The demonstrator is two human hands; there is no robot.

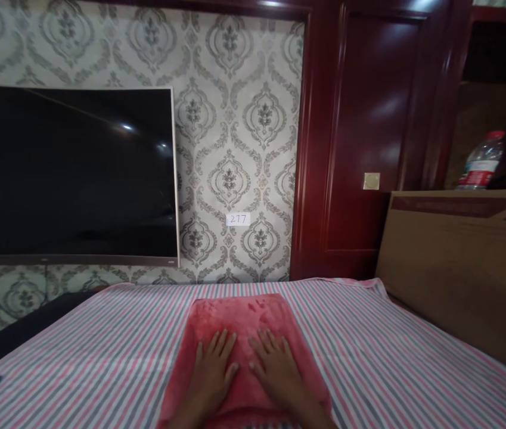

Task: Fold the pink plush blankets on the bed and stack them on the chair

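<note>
A red plush cloth (239, 316), laid out in a roughly rectangular shape, lies on a striped sheet (114, 345) of pink, grey and white. On the left half of the cloth my left hand (212, 369) rests palm down, its fingers spread and pointing away from me. My right hand (277, 366) lies flat in the same way on the right half, thumb toward the other hand. Neither hand grips anything. Near the bottom of the view the cloth shows a fold or edge, partly hidden by my forearms.
A large cardboard box (453, 256) stands at the right, with a red-capped plastic bottle (480, 167) on top. At the left a dark television (69, 173) hangs before patterned wallpaper. A paper label (238, 219) reading 277 is on the wall. Dark red wood panelling (369, 119) stands behind.
</note>
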